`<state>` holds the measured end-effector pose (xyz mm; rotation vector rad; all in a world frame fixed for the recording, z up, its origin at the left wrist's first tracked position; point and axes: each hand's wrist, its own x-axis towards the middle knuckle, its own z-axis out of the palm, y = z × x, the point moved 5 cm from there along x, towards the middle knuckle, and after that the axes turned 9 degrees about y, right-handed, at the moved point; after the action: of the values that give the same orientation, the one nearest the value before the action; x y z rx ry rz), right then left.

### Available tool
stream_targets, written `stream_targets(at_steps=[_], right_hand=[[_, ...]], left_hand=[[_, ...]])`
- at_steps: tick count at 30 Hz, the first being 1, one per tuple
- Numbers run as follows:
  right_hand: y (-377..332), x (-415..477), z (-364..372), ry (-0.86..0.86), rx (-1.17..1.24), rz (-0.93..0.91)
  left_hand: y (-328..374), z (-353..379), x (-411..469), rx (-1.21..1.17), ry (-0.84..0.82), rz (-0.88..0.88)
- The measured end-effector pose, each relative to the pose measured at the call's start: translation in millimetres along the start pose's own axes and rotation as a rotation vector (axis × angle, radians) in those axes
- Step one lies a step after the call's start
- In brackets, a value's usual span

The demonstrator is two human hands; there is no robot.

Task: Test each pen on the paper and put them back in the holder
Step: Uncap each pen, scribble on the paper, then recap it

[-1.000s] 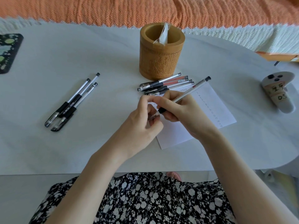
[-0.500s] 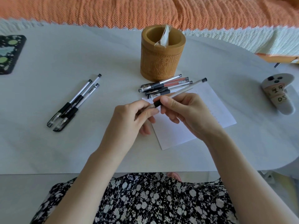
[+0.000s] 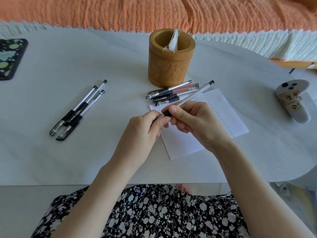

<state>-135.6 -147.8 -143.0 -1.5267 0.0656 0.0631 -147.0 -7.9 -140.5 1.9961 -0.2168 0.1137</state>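
a pale white table (image 3: pixel 68 160) spreads out in front of me, its near edge just above my lap in a black dress with white flowers (image 3: pixel 154 212). over the table my two hands meet on one clear-barrelled pen with a black grip (image 3: pixel 195 94). my left hand (image 3: pixel 145 127) has its fingers curled round the pen's near end, which they hide. my right hand (image 3: pixel 193 122) pinches the black grip between thumb and fingers, and the barrel slants away up and to the right. under my hands lies a white sheet of paper with small pen marks (image 3: pixel 185 143). just beyond it a bunch of black and red pens (image 3: pixel 164 96) lies on the table against the foot of the carved round bamboo holder (image 3: pixel 171 66), which has a crumpled clear wrapper (image 3: pixel 172 42) in it. well off to the left three black-gripped pens (image 3: pixel 82 107) lie together. a white controller with taped labels (image 3: pixel 293 102) sits far right, a dark patterned case (image 3: pixel 10 57) far left, and an orange woven blanket (image 3: pixel 154 12) at the back.
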Motion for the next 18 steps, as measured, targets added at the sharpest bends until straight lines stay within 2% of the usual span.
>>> stream_targets(at_steps=[3,8,11,13,18], right_hand=[[2,1,4,0.031,0.069,0.015],[2,7,6,0.062,0.016,0.009],[3,8,4,0.09,-0.057,0.037],[4,11,1,0.168,-0.092,0.058],[5,27,-10,0.376,-0.146,0.116]], left_hand=[[4,-4,4,0.02,0.02,0.037],[-3,-8,15,0.18,0.074,0.058],[-8,-7,15,0.228,0.045,0.038],[-10,-9,15,0.229,0.054,0.007],[-14,-31,15,0.307,0.205,-0.018]])
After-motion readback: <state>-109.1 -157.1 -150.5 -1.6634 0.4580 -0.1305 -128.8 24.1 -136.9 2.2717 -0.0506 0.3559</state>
